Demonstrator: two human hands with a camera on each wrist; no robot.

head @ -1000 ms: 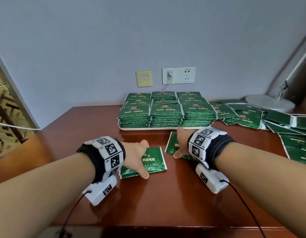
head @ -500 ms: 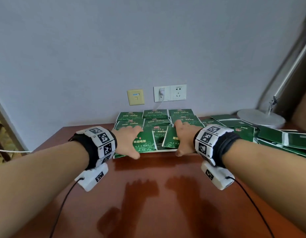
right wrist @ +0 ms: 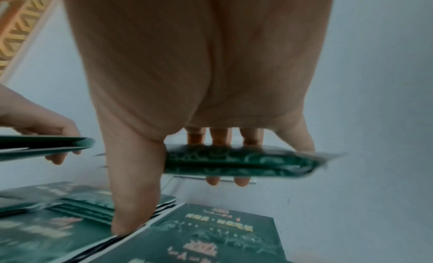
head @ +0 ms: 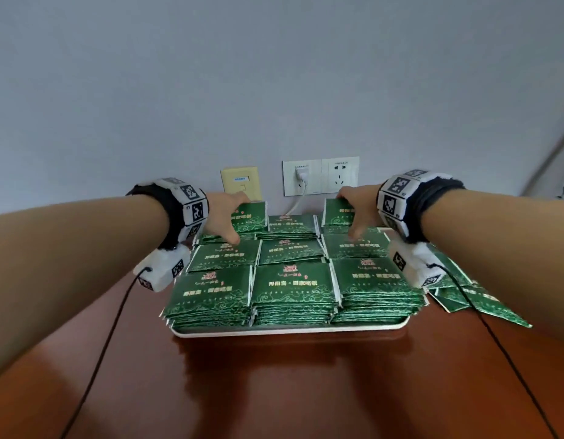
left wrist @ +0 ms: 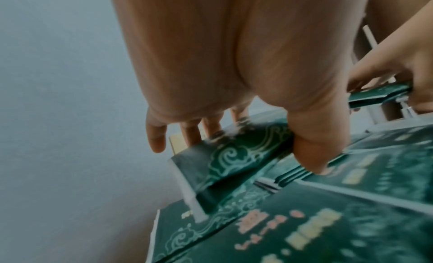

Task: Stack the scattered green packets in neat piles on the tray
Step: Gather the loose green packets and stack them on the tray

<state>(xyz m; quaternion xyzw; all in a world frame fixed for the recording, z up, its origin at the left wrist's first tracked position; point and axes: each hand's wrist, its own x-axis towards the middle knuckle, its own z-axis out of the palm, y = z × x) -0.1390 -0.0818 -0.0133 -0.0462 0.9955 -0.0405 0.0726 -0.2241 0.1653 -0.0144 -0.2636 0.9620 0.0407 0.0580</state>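
Both hands reach over the back row of piles, mid-frame in the head view. The left hand [head: 225,218] pinches a small bundle of green packets [head: 249,217] between thumb and fingers, held tilted above the rear left pile. The right hand [head: 356,213] grips another bundle [head: 337,212] the same way, above the rear right pile. Below them the white tray [head: 290,331] sits on the brown counter [head: 274,391], filled with piles of packets [head: 293,283] in three rows of three. At the right edge of the frame loose packets [head: 464,299] lie scattered on the counter just beside the tray. On the wall behind are a white socket plate [head: 321,175] with a plug in it and a yellow plate [head: 241,182].
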